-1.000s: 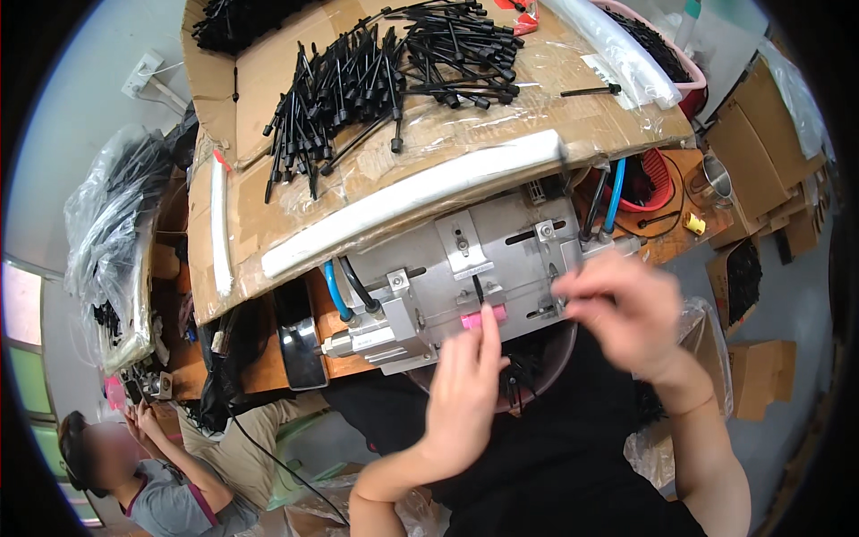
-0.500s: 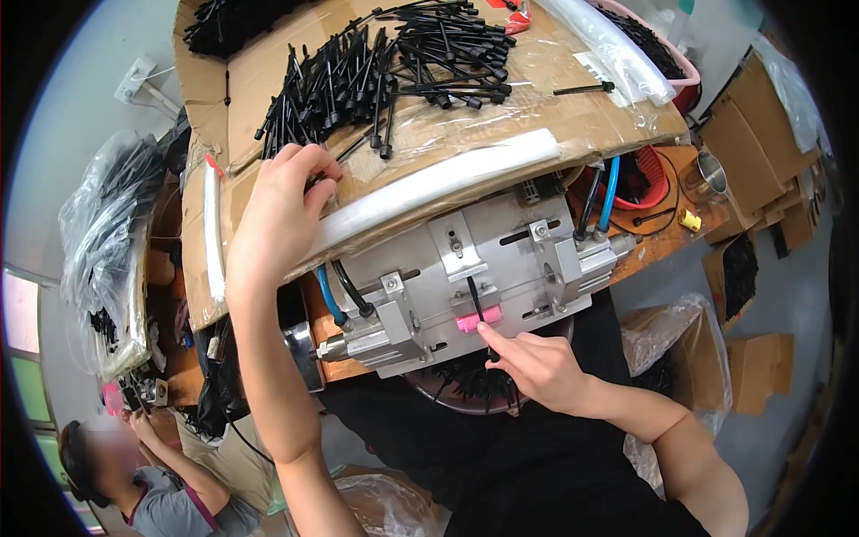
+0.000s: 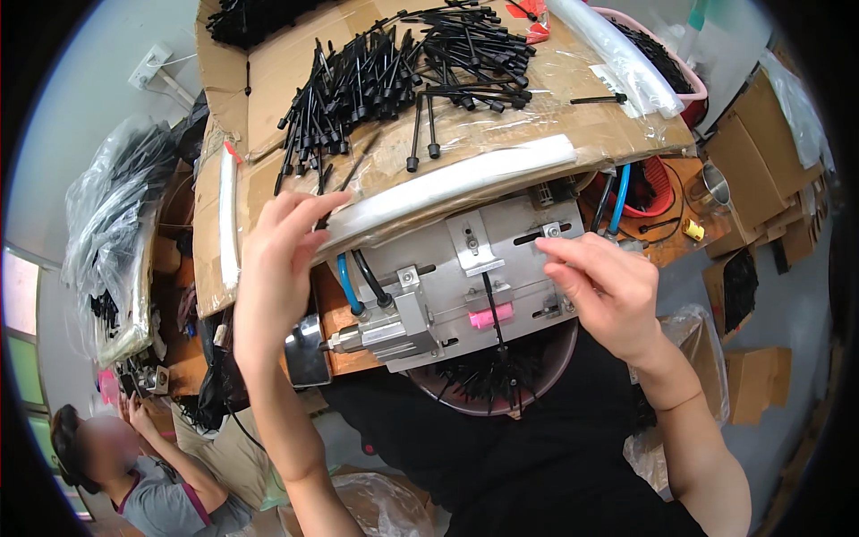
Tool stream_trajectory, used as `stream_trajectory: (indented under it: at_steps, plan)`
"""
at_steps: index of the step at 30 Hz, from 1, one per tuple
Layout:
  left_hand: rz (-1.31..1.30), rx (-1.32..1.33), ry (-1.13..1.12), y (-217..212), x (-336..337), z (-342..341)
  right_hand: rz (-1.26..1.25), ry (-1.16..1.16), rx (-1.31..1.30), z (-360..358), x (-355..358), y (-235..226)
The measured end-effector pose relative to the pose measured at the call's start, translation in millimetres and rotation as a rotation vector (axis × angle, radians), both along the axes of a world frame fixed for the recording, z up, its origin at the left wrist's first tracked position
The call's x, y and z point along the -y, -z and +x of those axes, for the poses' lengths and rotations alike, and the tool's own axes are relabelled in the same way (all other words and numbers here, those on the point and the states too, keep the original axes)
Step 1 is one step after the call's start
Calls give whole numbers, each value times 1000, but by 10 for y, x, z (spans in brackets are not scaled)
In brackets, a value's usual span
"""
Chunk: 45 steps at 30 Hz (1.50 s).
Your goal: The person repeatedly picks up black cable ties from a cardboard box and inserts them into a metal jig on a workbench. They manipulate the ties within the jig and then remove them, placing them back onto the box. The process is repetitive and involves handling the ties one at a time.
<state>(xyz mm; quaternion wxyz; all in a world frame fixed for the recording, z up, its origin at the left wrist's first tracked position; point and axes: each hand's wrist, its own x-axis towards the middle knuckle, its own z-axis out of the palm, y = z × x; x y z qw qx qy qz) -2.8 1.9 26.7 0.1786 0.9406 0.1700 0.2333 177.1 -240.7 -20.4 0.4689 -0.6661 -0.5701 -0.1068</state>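
Note:
A slim black plastic rod (image 3: 497,333) lies in the metal fixture (image 3: 447,242), passing across a pink block (image 3: 483,319) and reaching over a bowl (image 3: 562,367) of similar rods. My right hand (image 3: 613,291) is raised above the fixture's right side, its thumb and index finger apart with nothing visible between them. At the cardboard's front edge, my left hand (image 3: 279,259) has its fingers curled in a pinch. Another black rod (image 3: 360,159) runs into those fingertips, and its lower end is partly hidden by them. Beyond lies a pile of black rods (image 3: 358,85) on the cardboard (image 3: 501,143).
Blue air hoses (image 3: 347,285) stand at the fixture's left. To the right are a red basket (image 3: 664,192), a metal cup (image 3: 709,183) and a yellow spool (image 3: 693,229). Plastic-wrapped black rods (image 3: 112,210) are at far left. A co-worker (image 3: 170,488) sits at lower left.
My right hand has left the rod in the fixture and risen to the right. My left hand stays by the cardboard's edge, still pinching. The whole view has shifted slightly.

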Motion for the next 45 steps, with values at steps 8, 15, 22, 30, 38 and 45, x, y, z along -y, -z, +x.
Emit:
stream_trajectory:
  at_steps: [8,15,22,30,38,45]
  plan:
    - [54,-32,-32,901,1682,-211,50,105,-147,120,86,45]
    - [63,-128,-121,1177,1910,62,44,144,-197,162,252,85]
    - [92,-180,-84,1114,1840,68,52,151,-271,186,339,132]
    - [13,-67,-7,583,1402,109,30,24,-69,216,-38,-41]
    - [-168,-48,2,41,-75,883,-226,-121,305,563,-1381,-321]
    - [-129,-49,64,-66,75,351,-370,-235,237,652,-1371,-423]
